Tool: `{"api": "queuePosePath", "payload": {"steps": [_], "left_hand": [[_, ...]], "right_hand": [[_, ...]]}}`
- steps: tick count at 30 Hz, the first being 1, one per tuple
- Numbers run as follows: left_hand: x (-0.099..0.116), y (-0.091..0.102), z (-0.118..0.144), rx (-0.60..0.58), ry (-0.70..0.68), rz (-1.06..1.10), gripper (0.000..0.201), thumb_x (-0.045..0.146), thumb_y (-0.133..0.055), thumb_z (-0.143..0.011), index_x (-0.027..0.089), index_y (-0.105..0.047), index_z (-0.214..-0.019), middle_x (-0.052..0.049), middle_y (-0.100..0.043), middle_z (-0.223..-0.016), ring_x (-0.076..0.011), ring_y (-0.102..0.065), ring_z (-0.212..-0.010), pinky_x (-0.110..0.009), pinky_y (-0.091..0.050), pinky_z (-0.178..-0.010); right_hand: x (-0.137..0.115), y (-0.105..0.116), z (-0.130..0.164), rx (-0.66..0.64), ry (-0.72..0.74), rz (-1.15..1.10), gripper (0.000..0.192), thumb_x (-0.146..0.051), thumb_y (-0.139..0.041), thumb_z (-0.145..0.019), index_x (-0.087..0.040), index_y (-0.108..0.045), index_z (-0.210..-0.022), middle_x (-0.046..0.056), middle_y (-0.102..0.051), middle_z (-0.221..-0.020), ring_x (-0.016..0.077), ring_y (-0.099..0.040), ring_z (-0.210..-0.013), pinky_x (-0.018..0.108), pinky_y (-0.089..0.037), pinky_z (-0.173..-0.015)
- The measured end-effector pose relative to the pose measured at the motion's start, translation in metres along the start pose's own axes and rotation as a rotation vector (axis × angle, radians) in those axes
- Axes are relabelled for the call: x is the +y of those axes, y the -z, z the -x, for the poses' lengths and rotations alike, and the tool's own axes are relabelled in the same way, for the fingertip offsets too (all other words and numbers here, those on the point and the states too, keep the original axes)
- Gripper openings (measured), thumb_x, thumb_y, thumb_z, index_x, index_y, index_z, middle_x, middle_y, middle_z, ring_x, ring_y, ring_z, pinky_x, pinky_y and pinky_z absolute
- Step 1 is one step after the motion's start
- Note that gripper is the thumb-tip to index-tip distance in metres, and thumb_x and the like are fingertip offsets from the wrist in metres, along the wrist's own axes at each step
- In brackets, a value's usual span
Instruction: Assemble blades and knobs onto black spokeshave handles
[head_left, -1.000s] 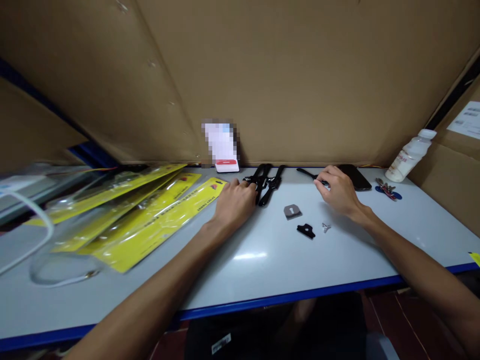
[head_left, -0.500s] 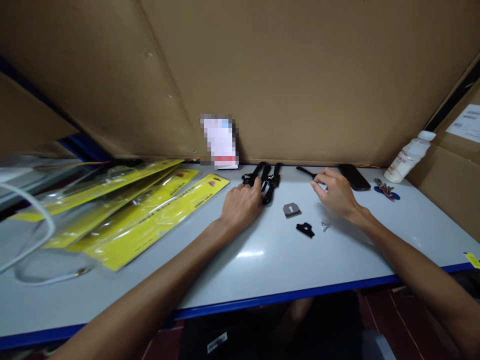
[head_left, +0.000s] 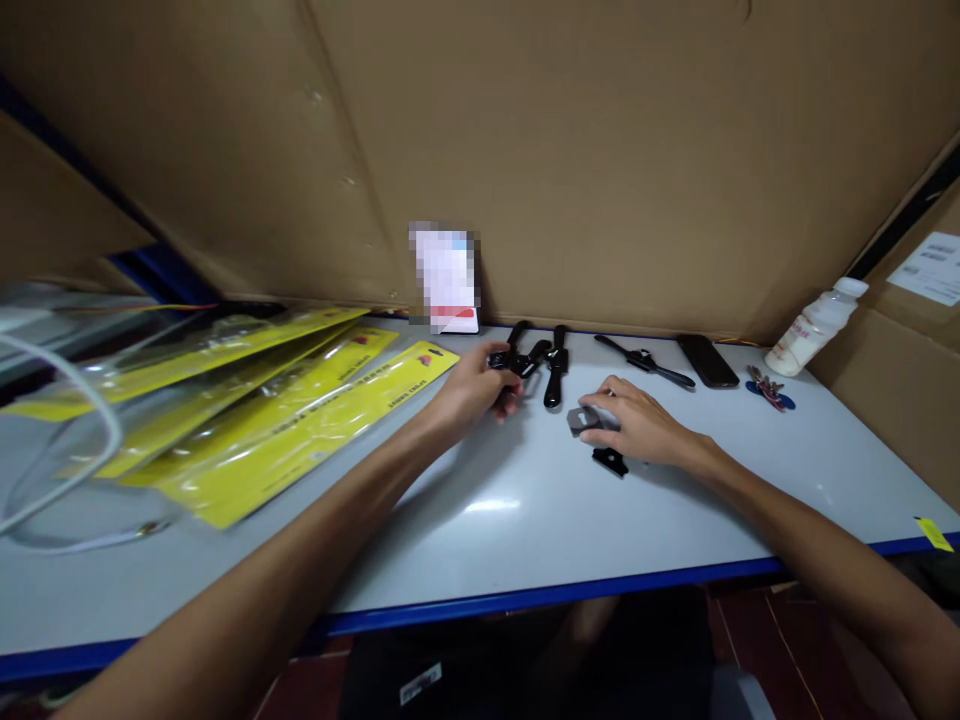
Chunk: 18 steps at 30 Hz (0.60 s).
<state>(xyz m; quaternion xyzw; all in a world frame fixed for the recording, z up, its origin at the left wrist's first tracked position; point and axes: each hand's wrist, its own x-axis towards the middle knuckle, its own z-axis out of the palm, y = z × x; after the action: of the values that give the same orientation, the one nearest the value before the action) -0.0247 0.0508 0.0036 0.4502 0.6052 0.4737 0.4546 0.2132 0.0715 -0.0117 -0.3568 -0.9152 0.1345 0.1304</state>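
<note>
My left hand [head_left: 480,388] closes its thumb and fingers round a black spokeshave [head_left: 534,356], partly hidden by the fingers. A second black spokeshave [head_left: 556,368] lies just right of it. My right hand [head_left: 643,425] is low over the table, thumb and forefinger at opposite edges of a grey spokeshave blade [head_left: 580,421] with a slot in it. Close below that hand lies a black cap plate [head_left: 610,461] with a small hole. Another spokeshave [head_left: 646,361] rests farther back, untouched. The small silver screws are mostly hidden by my right hand.
Yellow-backed plastic packages [head_left: 322,430] overlap on the left, near a white cable [head_left: 105,400]. A blurred upright card or screen [head_left: 448,275] leans on the cardboard wall [head_left: 570,160]. A phone [head_left: 707,361], keys [head_left: 768,387] and a bottle [head_left: 814,325] are at the right.
My right hand has left the back-right spokeshave and come forward and left to the blade. My left hand, earlier resting over the spokeshaves, now has its fingers curled round one.
</note>
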Motion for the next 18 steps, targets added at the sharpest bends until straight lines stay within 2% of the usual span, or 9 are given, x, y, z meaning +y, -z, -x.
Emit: {"api": "queuePosePath", "payload": {"steps": [4, 6, 8, 11, 13, 15, 18], "left_hand": [[0.017, 0.007, 0.012, 0.022, -0.101, 0.261, 0.055, 0.007, -0.059, -0.074, 0.013, -0.048, -0.128, 0.003, -0.06, -0.058, -0.0112, -0.05, -0.04, -0.018, -0.034, -0.036], [0.022, 0.008, 0.016, -0.051, -0.177, 0.4, 0.049, 0.008, -0.063, -0.075, 0.014, -0.052, -0.122, 0.0, -0.063, -0.068, -0.0102, -0.055, -0.049, -0.018, -0.04, -0.042], [0.022, 0.005, 0.018, -0.188, -0.202, 0.485, 0.037, 0.007, -0.066, -0.073, 0.014, -0.058, -0.108, -0.001, -0.062, -0.076, -0.0077, -0.055, -0.054, -0.016, -0.041, -0.045], [0.019, -0.003, 0.023, -0.351, -0.123, 0.503, 0.022, 0.008, -0.066, -0.074, 0.012, -0.06, -0.094, 0.001, -0.054, -0.071, -0.0041, -0.043, -0.049, -0.013, -0.028, -0.038], [0.016, -0.009, 0.028, -0.388, -0.032, 0.5, 0.012, 0.019, -0.062, -0.083, 0.013, -0.06, -0.094, 0.003, -0.048, -0.065, -0.0034, -0.035, -0.044, -0.013, -0.019, -0.035], [0.013, -0.016, 0.031, -0.403, 0.024, 0.47, 0.017, 0.031, -0.053, -0.093, 0.015, -0.057, -0.09, 0.005, -0.045, -0.061, -0.003, -0.029, -0.04, -0.014, -0.016, -0.034], [0.007, -0.022, 0.035, -0.368, 0.028, 0.338, 0.027, 0.037, -0.044, -0.098, 0.018, -0.05, -0.081, 0.005, -0.046, -0.056, -0.0027, -0.026, -0.036, -0.014, -0.016, -0.034]], "right_hand": [[0.004, 0.003, -0.003, -0.043, -0.072, -0.077, 0.027, -0.034, -0.069, -0.086, -0.022, -0.065, -0.11, 0.007, -0.056, -0.104, 0.0199, -0.056, -0.089, 0.034, -0.045, -0.082], [0.008, 0.004, -0.005, -0.041, -0.099, -0.119, 0.025, -0.032, -0.075, -0.081, -0.02, -0.064, -0.1, 0.005, -0.056, -0.101, 0.0183, -0.055, -0.085, 0.033, -0.044, -0.079], [0.011, 0.003, -0.006, -0.023, -0.134, -0.18, 0.028, -0.03, -0.08, -0.074, -0.019, -0.061, -0.091, 0.003, -0.057, -0.096, 0.0169, -0.054, -0.081, 0.031, -0.042, -0.074], [0.017, 0.0, -0.008, 0.022, -0.221, -0.367, 0.034, -0.023, -0.082, -0.067, -0.02, -0.056, -0.087, -0.002, -0.056, -0.08, 0.014, -0.052, -0.071, 0.027, -0.039, -0.065], [0.022, -0.001, -0.009, 0.039, -0.282, -0.491, 0.036, -0.018, -0.08, -0.065, -0.02, -0.055, -0.09, -0.007, -0.05, -0.068, 0.012, -0.047, -0.063, 0.025, -0.035, -0.059], [0.026, 0.002, -0.01, 0.017, -0.322, -0.552, 0.03, -0.015, -0.078, -0.066, -0.019, -0.057, -0.087, -0.008, -0.047, -0.062, 0.0105, -0.044, -0.058, 0.025, -0.033, -0.056], [0.027, 0.012, -0.01, -0.014, -0.343, -0.576, 0.019, -0.018, -0.074, -0.071, -0.017, -0.055, -0.067, -0.005, -0.05, -0.06, 0.0095, -0.044, -0.056, 0.025, -0.032, -0.054]]}}
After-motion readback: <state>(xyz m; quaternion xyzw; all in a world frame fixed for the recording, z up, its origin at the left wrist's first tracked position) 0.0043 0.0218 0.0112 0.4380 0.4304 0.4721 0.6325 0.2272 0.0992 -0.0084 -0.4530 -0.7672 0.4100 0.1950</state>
